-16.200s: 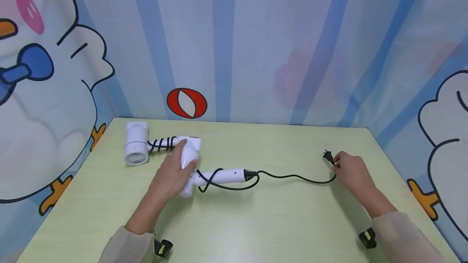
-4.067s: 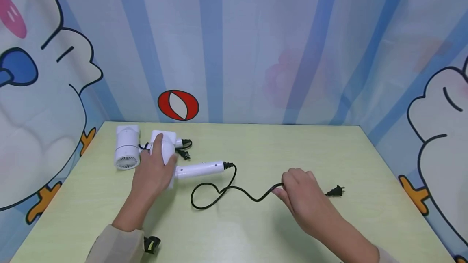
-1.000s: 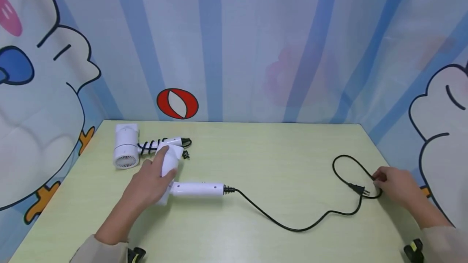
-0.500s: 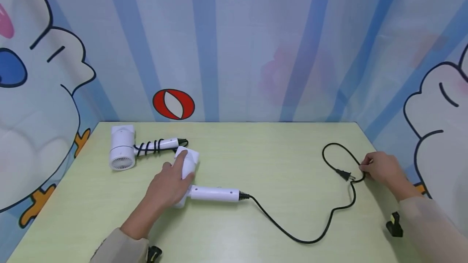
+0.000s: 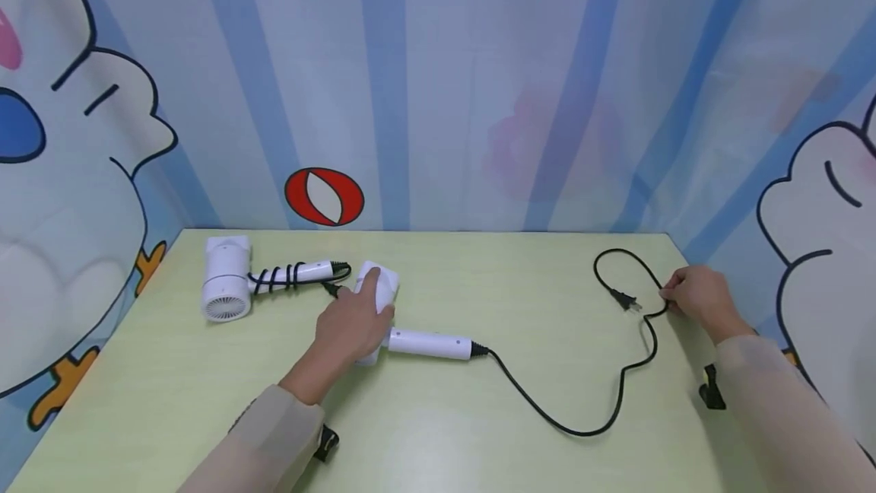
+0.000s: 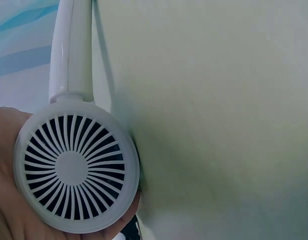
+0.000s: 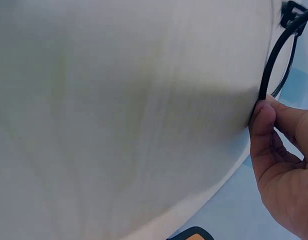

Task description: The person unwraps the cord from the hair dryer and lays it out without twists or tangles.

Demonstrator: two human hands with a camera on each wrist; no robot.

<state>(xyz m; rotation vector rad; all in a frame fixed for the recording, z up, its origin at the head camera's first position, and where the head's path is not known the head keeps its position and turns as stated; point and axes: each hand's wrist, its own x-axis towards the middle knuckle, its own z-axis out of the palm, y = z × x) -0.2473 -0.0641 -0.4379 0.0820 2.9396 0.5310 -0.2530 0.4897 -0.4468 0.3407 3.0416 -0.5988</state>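
Observation:
My left hand [image 5: 352, 323] grips the body of a white hair dryer [image 5: 431, 343] whose handle points right. In the left wrist view, its round slatted vent [image 6: 71, 168] faces the camera, with fingers wrapped behind it. A black cord [image 5: 582, 434] runs from the handle in a wide bend to the table's right side, unwound. There my right hand [image 5: 701, 297] pinches the cord between thumb and fingers; the right wrist view shows the pinched cord [image 7: 275, 52] close up. Beyond the pinch the cord loops back, and its two-pin plug [image 5: 624, 300] hangs or lies left of the hand; I cannot tell which.
A second white hair dryer [image 5: 227, 280] lies at the table's back left, its cord wound round the handle. Its black plug [image 5: 331, 290] is close to my left hand. A printed cartoon curtain [image 5: 445, 90] stands behind the pale table [image 5: 438, 447].
Earlier, the cord was looped round the held dryer's handle; now it is stretched out. In the last second, the dryer shifted right, while my right hand and the cord loop moved back and left.

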